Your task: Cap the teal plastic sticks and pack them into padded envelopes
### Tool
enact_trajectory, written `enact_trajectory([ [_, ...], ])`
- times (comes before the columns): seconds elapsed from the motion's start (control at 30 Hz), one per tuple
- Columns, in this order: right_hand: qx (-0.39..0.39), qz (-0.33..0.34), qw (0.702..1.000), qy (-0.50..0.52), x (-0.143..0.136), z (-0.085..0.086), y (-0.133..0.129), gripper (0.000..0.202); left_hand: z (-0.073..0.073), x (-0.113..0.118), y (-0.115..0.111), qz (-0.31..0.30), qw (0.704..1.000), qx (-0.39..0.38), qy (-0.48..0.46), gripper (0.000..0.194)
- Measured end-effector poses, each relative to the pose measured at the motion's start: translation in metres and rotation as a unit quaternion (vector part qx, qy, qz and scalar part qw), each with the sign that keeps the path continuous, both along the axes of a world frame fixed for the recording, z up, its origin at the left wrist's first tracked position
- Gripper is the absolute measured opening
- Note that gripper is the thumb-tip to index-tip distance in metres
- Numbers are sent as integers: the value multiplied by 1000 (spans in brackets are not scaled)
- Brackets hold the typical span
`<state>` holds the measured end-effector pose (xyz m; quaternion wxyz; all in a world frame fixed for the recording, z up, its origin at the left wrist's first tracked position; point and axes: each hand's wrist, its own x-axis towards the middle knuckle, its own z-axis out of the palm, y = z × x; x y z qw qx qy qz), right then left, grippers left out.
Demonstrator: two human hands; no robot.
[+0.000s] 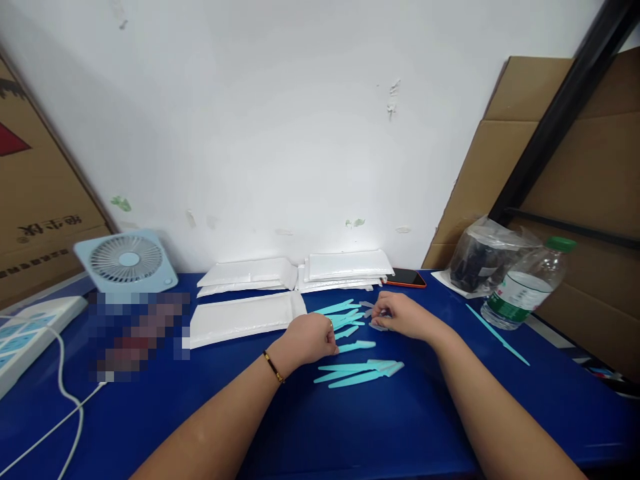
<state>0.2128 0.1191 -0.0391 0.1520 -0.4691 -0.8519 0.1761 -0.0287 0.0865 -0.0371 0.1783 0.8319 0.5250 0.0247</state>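
Teal eyebrow razors (345, 319) lie in a loose group on the blue table, between and just beyond my hands. My left hand (313, 337) is closed in a pinch at the handle end of one eyebrow razor (359, 346), whose head points right. My right hand (397, 313) has its fingertips pressed together among small clear plastic blade covers (367, 305); one appears to be between them, though the fingers partly hide it. Nearer to me, several more razors (360, 375) with clear covers on their heads lie bunched together.
White padded envelopes (245, 319) lie behind my left hand, with more stacked envelopes (345, 265) and a phone (407, 277) by the wall. A single razor (497, 335) lies near a water bottle (525, 287) at right. At left are a fan (127, 260), power strip (35, 340) and cable.
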Motion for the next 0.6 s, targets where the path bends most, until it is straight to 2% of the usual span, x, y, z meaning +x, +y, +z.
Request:
enact_trajectory([
  [0.13, -80, 90, 992, 46, -3, 9, -7, 28, -2, -2, 4, 5, 999, 37, -20, 18],
  [0.2, -88, 107, 989, 54, -7, 8, -8, 26, -2, -2, 6, -1, 999, 45, -28, 18],
  [0.47, -69, -1, 997, 33, 16, -2, 10, 22, 0, -5, 12, 30, 996, 83, -14, 19],
  [0.53, -54, -28, 997, 43, 19, 0, 10, 25, 1, -4, 8, 26, 995, 89, -42, 32],
  [0.6, -47, -25, 997, 52, 17, 5, 6, 26, 2, 0, 1, -16, 995, 73, -65, 44],
])
